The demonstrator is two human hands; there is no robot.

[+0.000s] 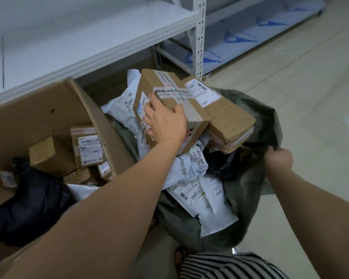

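My left hand point(165, 122) grips the near corner of a taped cardboard parcel point(169, 88) that lies on top of a heap of parcels in an open dark green sack point(258, 117). A second, flatter cardboard parcel point(230, 117) lies beside it to the right. My right hand point(278, 158) holds the sack's rim, fingers curled round the cloth. White plastic mailers point(191, 168) with barcode labels fill the sack below the boxes.
A large open cardboard carton point(38, 109) at the left holds several small boxes point(50, 156) and a black bag point(28, 202). White metal shelving point(199, 37) stands behind. A tiled floor point(310, 77) spreads to the right. A striped garment point(230, 266) shows at the bottom.
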